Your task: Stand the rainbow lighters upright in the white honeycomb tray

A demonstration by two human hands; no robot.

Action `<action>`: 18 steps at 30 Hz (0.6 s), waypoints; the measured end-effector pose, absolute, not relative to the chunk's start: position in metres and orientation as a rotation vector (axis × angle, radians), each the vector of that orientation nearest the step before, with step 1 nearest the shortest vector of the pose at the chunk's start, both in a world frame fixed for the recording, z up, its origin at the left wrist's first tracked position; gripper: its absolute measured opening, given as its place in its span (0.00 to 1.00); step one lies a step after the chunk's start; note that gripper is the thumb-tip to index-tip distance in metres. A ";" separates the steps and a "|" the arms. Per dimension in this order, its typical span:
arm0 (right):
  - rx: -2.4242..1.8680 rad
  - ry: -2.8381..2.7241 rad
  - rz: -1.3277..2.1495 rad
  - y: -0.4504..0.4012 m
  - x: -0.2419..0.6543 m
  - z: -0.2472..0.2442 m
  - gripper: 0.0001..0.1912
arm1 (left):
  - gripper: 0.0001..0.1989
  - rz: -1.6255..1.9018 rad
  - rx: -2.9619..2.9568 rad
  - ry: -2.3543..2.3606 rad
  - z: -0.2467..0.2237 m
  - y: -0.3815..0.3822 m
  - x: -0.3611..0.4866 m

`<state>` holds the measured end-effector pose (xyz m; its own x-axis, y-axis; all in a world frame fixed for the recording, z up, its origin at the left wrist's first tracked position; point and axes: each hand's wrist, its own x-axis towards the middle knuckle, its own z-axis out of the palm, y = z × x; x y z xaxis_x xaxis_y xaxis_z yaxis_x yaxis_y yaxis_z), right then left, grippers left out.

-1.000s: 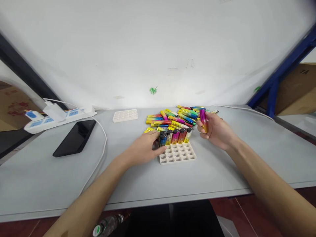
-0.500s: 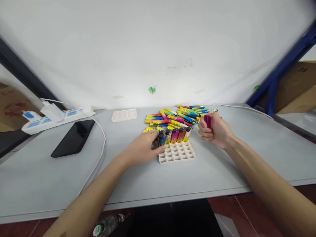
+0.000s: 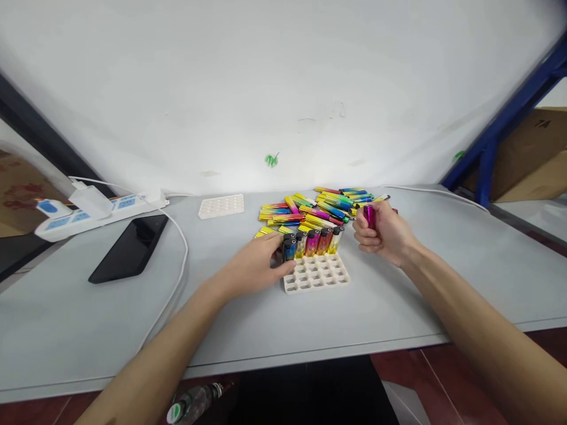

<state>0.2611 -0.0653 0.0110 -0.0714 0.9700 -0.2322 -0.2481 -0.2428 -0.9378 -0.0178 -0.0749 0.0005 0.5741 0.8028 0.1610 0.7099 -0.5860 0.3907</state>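
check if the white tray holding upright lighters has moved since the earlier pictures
No: that white tray keeps its place against the green wall mark; both just slip slightly left in view together.

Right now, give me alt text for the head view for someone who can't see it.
A person's right hand grips what looks like a purple lighter, while the left hand curves around the left end of upright lighters in a white tray. Behind them lies a pile of shiny multicoloured lighters; a black phone and power strip sit at left.

A white wall backs the grey table.
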 end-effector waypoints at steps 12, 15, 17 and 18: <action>-0.960 -1.174 1.366 -0.078 0.264 0.018 0.12 | 0.12 0.465 2.495 1.263 -0.001 -0.075 -0.018; -0.913 -1.334 1.296 -0.084 0.269 0.019 0.12 | 0.11 0.460 2.495 1.240 -0.001 -0.075 -0.017; -0.900 -1.407 1.283 -0.088 0.268 0.020 0.14 | 0.12 0.465 2.489 1.225 0.000 -0.076 -0.017; -0.895 -1.439 1.266 -0.089 0.266 0.021 0.15 | 0.12 0.473 2.484 1.221 0.000 -0.076 -0.016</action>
<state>0.2659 -0.0894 0.0206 -0.2457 0.9490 0.1975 -0.0749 0.1845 -0.9800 -0.0161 -0.0759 -0.0001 0.5771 0.8033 0.1472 0.6930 -0.5770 0.4323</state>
